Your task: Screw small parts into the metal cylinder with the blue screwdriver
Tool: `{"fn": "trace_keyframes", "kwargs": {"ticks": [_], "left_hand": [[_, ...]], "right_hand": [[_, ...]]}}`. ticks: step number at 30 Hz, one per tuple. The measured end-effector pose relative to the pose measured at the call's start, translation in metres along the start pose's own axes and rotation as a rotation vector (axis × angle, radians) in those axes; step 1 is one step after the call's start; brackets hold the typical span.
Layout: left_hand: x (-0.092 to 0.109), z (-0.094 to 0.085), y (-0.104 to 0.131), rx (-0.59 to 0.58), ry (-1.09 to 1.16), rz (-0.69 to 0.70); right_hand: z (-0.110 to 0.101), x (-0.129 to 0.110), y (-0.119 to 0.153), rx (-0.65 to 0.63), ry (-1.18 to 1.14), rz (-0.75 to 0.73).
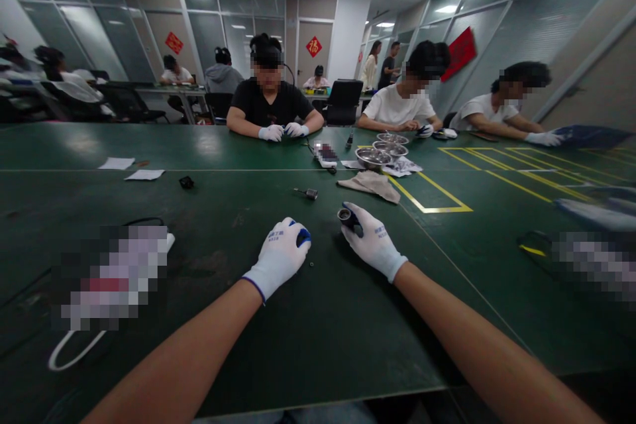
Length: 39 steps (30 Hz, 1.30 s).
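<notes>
My left hand [285, 248], in a white glove with blue fingertips, rests on the green table [223, 344] with its fingers curled. What it holds, if anything, is hidden. To its right, my right hand [370, 238], gloved alike, grips a short dark cylinder [344, 214] whose round open end faces up. A tiny ring-like part [311, 264] lies between the two hands. Beyond them sits a small metallic cylinder with a thin shaft [311, 194].
Farther back are a beige cloth [371, 185], metal bowls [373, 158] and a small black part [187, 183]. A blurred-out package [119, 271] lies at left, another [596, 262] at right. Three people sit across the table.
</notes>
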<state>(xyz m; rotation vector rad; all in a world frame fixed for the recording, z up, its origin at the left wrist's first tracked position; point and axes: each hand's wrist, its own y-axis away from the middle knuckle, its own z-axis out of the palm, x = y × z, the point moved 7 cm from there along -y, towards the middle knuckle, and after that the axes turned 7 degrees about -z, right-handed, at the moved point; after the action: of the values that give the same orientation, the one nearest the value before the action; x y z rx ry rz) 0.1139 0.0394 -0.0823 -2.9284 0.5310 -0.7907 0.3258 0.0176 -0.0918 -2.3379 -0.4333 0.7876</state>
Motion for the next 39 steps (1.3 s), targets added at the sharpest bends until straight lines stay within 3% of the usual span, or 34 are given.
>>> {"fn": "trace_keyframes", "kwargs": {"ticks": [7,19,25,32,39], "left_hand": [[0.006,-0.008,0.001,0.088,0.078,0.025],[0.010,-0.016,0.004,0.078,0.197,0.119],[0.003,-0.015,0.004,0.051,0.276,0.057],[-0.005,-0.030,0.004,0.085,0.497,0.006],[0.002,-0.046,0.012,0.090,0.673,0.093]], "right_hand": [[-0.001,-0.001,0.000,0.001,0.004,-0.011],[-0.001,-0.002,0.002,0.034,-0.028,0.002],[0.003,-0.020,0.004,0.048,-0.069,-0.042],[0.020,-0.058,0.007,0.023,-0.220,-0.114],[0.027,-0.083,0.004,0.100,-0.384,-0.120]]}}
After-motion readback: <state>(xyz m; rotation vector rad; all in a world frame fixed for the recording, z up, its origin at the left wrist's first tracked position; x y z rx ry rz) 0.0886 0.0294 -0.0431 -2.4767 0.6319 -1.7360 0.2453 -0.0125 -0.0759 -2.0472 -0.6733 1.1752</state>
